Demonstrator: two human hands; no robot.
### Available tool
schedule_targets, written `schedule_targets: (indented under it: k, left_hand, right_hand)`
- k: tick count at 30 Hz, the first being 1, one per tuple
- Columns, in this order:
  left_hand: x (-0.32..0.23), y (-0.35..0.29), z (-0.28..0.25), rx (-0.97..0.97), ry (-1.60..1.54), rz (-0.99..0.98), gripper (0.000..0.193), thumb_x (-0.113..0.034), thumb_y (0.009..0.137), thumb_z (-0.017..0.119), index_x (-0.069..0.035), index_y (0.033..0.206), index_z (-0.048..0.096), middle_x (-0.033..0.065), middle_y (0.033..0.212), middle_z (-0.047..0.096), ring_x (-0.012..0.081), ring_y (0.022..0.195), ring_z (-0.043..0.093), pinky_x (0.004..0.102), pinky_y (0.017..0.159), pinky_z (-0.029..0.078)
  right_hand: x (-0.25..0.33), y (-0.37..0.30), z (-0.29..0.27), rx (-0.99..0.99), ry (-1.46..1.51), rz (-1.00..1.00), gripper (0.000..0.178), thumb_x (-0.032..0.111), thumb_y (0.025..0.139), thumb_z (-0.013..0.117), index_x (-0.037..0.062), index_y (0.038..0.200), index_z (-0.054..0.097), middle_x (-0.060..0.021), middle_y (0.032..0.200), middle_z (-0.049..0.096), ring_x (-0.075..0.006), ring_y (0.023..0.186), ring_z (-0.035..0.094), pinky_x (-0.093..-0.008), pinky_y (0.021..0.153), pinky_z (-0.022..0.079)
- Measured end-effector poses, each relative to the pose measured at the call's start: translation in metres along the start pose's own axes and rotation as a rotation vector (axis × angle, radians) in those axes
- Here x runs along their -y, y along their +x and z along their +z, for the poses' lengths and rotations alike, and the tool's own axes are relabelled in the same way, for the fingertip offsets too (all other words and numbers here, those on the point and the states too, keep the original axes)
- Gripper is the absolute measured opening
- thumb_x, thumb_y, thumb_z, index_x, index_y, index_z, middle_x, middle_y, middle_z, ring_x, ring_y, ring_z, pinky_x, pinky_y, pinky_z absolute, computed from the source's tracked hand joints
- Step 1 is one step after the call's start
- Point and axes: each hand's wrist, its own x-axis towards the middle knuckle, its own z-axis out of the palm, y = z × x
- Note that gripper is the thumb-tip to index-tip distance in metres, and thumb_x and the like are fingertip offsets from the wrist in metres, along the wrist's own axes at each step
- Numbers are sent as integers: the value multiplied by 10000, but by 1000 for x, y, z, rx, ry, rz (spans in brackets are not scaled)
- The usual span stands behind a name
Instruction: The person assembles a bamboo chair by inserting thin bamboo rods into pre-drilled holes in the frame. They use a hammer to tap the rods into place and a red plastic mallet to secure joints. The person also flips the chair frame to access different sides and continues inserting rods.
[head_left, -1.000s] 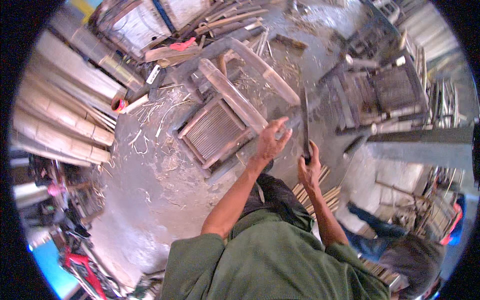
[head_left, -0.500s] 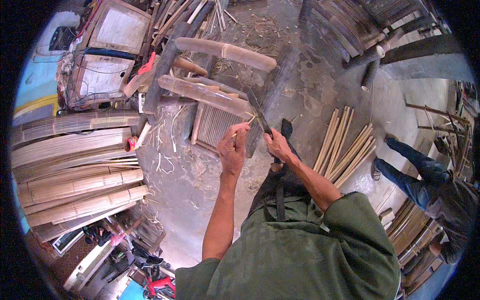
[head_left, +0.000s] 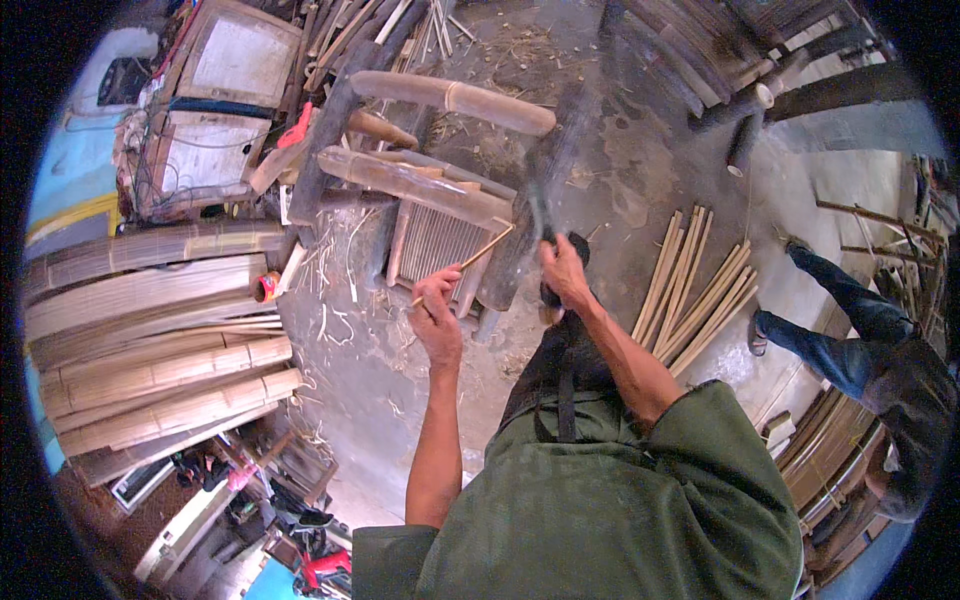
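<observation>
My left hand [head_left: 437,305] is closed round a thin bamboo stick [head_left: 485,248], which slants up to the right. The stick's far tip is at the right end of a thick bamboo rail [head_left: 415,186] on a low bamboo frame. My right hand [head_left: 564,270] grips the handle of a long-bladed knife [head_left: 538,200]. Its blade is smeared by motion and points away from me, to the right of the stick and apart from it. Behind the stick, inside the frame, a slatted panel [head_left: 437,250] shows partly.
Bamboo strips [head_left: 690,290] lie fanned on the floor at the right. Split bamboo bundles [head_left: 170,380] are stacked at the left. A second bamboo rail [head_left: 455,103] spans the frame farther off. Another person [head_left: 850,345] stands at the right edge. Shavings [head_left: 325,265] litter the floor.
My left hand has drawn back toward me and left, and more of the stick shows. The knife has swung off the stick to the right, with its blade more upright.
</observation>
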Motion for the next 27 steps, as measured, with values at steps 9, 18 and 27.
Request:
schedule_targets:
  k: [9,18,27]
  left_hand:
    - [33,-7,-40,-332,-392,-287,336,-364,994,427,-36,950,484,181,1062,605,298,1077,585,439,962,475]
    - [78,0,-78,-382,-614,-414,318,-307,992,433,7,982,479,204,1053,596,343,1062,592,467,948,497]
    - [107,-3,-92,-520,-694,-540,254,-224,993,388,20,965,457,247,1070,566,395,1097,560,520,1009,453]
  right_hand:
    - [-38,-10,21,-26,-22,-49,360,252,914,530,16,1185,512,-270,976,627,-418,920,615,-428,796,474]
    - [-57,-54,41,-25,14,-31,317,251,932,528,-2,1121,518,-110,803,593,-190,731,588,-347,654,471]
    - [-47,-67,20,-45,27,-67,300,257,926,520,30,1122,534,-121,695,588,-198,579,583,-358,547,473]
